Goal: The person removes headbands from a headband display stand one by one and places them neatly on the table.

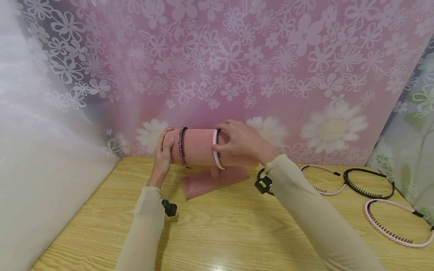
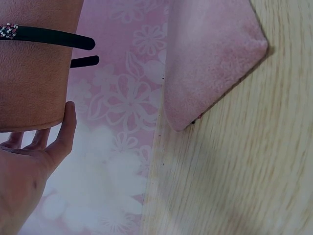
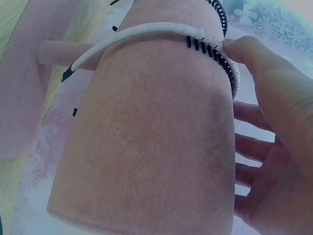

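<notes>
A pink padded roll (image 1: 200, 146) lies level on a short post above a pink base (image 1: 223, 182). My left hand (image 1: 162, 160) grips its left end, thumb in front and fingers behind. Near that hand, a glittery dark headband (image 1: 181, 146) with comb teeth sits around the roll. Farther right, a white headband (image 1: 215, 143) with black teeth also arches over it. My right hand (image 1: 242, 139) holds this white headband, thumb (image 3: 244, 51) on its near side. In the right wrist view the other fingers (image 3: 252, 142) reach along the roll's far side, their tips partly hidden.
On the wooden table (image 1: 210, 233) at the right lie several headbands. A pink one (image 1: 329, 194) and a black one (image 1: 366, 195) are behind another pink headband (image 1: 367, 210). A dark headband (image 1: 260, 174) is partly hidden by my right wrist. A flowered pink curtain (image 1: 203, 90) hangs close behind.
</notes>
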A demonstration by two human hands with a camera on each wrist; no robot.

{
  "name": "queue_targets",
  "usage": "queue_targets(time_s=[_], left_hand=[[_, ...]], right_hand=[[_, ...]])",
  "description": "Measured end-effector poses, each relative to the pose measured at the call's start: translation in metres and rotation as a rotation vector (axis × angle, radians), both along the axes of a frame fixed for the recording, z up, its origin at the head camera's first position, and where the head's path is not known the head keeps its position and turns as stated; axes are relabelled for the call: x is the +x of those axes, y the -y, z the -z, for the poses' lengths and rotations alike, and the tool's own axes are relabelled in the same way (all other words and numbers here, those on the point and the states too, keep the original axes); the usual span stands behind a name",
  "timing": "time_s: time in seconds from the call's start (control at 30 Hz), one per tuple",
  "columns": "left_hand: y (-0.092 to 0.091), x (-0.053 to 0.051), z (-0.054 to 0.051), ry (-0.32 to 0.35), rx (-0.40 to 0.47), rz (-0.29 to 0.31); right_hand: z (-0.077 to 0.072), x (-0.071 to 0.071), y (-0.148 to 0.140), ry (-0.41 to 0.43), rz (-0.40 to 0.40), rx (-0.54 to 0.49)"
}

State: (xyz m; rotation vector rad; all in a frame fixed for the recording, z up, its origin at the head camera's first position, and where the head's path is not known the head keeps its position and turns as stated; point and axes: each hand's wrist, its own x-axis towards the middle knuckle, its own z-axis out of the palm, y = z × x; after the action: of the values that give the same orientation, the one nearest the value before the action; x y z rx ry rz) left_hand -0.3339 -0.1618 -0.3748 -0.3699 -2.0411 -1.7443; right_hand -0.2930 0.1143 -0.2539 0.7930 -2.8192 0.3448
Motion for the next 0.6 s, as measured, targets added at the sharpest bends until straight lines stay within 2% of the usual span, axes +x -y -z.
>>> queue_targets(time_s=[0.2,0.4,0.6], left_hand=[[0.000,0.000,0.001,0.027,-0.009,-0.019],[0.000,0.000,0.001,0.018,-0.009,-0.025],[-0.006,0.022,-0.020,0.044,-0.012,-0.003]], right_hand=[[0.000,0.003,-0.004,0.003,0.003,0.003],[0.000,0.003,-0.008,0.004,0.011,0.008],[0.000,0.002,-0.012,-0.010,0.012,0.005]])
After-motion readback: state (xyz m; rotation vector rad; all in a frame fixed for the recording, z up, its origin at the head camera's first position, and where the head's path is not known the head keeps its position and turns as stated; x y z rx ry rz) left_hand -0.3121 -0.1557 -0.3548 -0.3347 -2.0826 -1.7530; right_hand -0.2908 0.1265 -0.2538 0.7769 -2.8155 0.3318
